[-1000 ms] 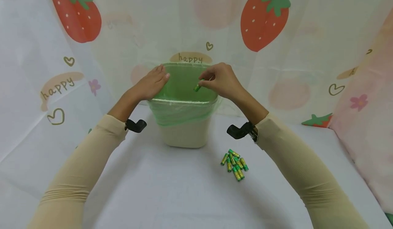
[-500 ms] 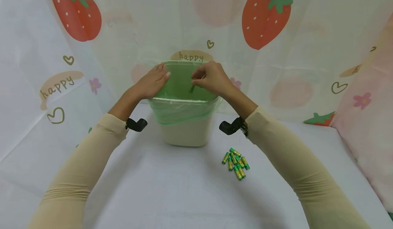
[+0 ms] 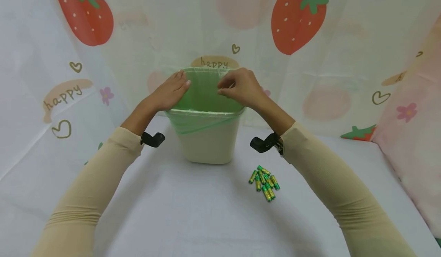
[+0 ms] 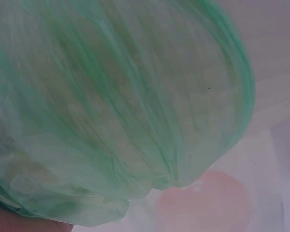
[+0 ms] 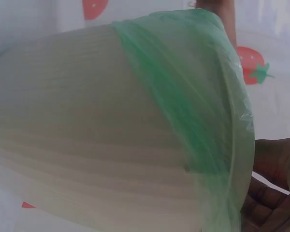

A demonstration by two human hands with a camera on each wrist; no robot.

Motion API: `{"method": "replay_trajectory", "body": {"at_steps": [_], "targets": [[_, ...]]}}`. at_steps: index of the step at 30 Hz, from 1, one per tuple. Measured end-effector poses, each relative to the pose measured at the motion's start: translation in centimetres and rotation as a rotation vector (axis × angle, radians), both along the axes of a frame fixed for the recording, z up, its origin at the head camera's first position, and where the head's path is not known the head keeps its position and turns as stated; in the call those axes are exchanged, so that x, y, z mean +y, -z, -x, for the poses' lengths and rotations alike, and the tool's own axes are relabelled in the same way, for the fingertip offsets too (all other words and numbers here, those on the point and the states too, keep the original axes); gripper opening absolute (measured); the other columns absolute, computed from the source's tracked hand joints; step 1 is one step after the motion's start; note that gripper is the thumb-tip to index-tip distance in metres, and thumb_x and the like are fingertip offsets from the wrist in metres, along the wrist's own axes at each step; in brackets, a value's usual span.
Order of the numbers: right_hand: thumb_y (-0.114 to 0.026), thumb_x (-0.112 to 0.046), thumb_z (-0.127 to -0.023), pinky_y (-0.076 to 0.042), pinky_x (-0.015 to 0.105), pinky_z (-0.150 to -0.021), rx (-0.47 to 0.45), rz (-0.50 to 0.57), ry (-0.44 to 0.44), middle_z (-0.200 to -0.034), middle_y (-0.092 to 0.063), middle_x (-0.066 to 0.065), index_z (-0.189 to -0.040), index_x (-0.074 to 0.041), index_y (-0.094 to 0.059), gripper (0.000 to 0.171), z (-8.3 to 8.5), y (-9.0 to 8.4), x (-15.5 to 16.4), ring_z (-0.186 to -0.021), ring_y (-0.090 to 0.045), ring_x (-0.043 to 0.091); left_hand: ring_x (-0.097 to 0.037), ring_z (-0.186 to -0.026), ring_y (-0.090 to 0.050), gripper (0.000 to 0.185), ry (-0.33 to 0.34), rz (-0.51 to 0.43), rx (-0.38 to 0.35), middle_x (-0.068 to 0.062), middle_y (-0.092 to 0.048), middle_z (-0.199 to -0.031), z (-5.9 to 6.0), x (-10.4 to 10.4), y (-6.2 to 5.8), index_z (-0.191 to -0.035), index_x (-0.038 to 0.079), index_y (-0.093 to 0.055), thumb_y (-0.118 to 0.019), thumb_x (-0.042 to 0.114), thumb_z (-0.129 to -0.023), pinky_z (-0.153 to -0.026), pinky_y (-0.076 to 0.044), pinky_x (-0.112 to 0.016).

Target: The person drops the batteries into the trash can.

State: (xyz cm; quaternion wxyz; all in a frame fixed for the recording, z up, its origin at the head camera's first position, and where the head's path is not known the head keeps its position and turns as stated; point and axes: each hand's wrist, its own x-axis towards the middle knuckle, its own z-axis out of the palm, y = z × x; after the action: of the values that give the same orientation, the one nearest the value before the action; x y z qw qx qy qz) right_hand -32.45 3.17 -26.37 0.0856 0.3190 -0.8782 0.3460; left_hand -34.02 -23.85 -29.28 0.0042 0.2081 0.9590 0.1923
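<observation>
A cream trash can (image 3: 208, 148) lined with a thin green plastic bag (image 3: 203, 124) stands upright on the table. My left hand (image 3: 169, 92) rests along its left rim, fingers straight; the left wrist view mostly shows the bag's folds (image 4: 111, 96). Over the right side of the opening is my right hand (image 3: 241, 88), thumb and fingers bent with a small gap between the tips. No battery shows in it. In the right wrist view this hand (image 5: 275, 183) is beside the rim, partly hidden by the can. Inside the can, the bottom is out of sight.
Several green-and-yellow batteries (image 3: 264, 183) lie in a loose pile on the white tablecloth (image 3: 206, 211), right of the can and in front of it. A strawberry-printed curtain (image 3: 155, 23) hangs just behind the can.
My right hand moved left over the opening with a battery, which is now gone from its fingertips. The bag's outer overhang has ridden up the can. My left hand stayed on the rim.
</observation>
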Motion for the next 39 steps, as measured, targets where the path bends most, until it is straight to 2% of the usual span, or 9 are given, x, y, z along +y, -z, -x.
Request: {"method": "replay_trajectory", "body": {"at_steps": [7,14,20,31,39], "targets": [[-0.077,-0.014,-0.092,-0.057,0.036,-0.076,-0.011,0.014,0.009,-0.098,-0.076,0.008,-0.105,-0.005,-0.079,0.015,-0.7,0.1,1.0,-0.082,-0.071,0.019,-0.036,-0.155,0.009,0.070,0.003,0.003,-0.006,-0.025,0.008,-0.167,-0.3,0.2,-0.2,-0.157,-0.011,0.001,-0.013,0.041,-0.112,-0.125,0.002,-0.045],[-0.077,-0.013,-0.092,-0.056,0.036,-0.077,0.005,0.066,0.015,-0.097,-0.076,0.009,-0.104,-0.004,-0.079,0.015,-1.7,0.1,2.2,-0.083,-0.071,0.022,-0.035,-0.155,0.010,0.077,0.014,-0.032,-0.014,-0.025,0.008,-0.167,-0.9,0.3,-0.6,-0.157,-0.011,0.001,-0.012,0.050,-0.110,-0.125,0.004,-0.044],[-0.076,-0.015,-0.093,-0.055,0.034,-0.073,-0.001,0.113,0.040,-0.097,-0.075,0.006,-0.103,-0.005,-0.080,0.014,-2.4,0.3,3.3,-0.082,-0.069,0.019,-0.034,-0.155,0.011,0.071,0.000,-0.015,-0.024,-0.024,0.009,-0.167,-0.6,0.2,-0.4,-0.157,-0.010,0.002,-0.013,0.043,-0.112,-0.125,0.003,-0.045],[-0.076,-0.014,-0.093,-0.054,0.031,-0.069,0.054,0.184,0.081,-0.093,-0.076,0.004,-0.101,-0.006,-0.080,0.013,-3.9,1.6,5.1,-0.078,-0.068,0.016,-0.035,-0.155,0.009,0.070,-0.009,-0.016,-0.017,-0.024,0.007,-0.167,-0.8,0.2,-0.3,-0.158,-0.010,0.000,-0.013,0.043,-0.112,-0.125,0.002,-0.046],[-0.076,-0.016,-0.093,-0.056,0.031,-0.069,0.079,0.208,0.106,-0.096,-0.076,0.003,-0.101,-0.007,-0.080,0.012,-5.5,2.7,6.5,-0.081,-0.070,0.017,-0.036,-0.155,0.008,0.070,-0.003,-0.012,-0.012,-0.024,0.007,-0.167,-0.8,0.3,-0.3,-0.157,-0.010,-0.001,-0.014,0.042,-0.112,-0.125,0.001,-0.046]]}}
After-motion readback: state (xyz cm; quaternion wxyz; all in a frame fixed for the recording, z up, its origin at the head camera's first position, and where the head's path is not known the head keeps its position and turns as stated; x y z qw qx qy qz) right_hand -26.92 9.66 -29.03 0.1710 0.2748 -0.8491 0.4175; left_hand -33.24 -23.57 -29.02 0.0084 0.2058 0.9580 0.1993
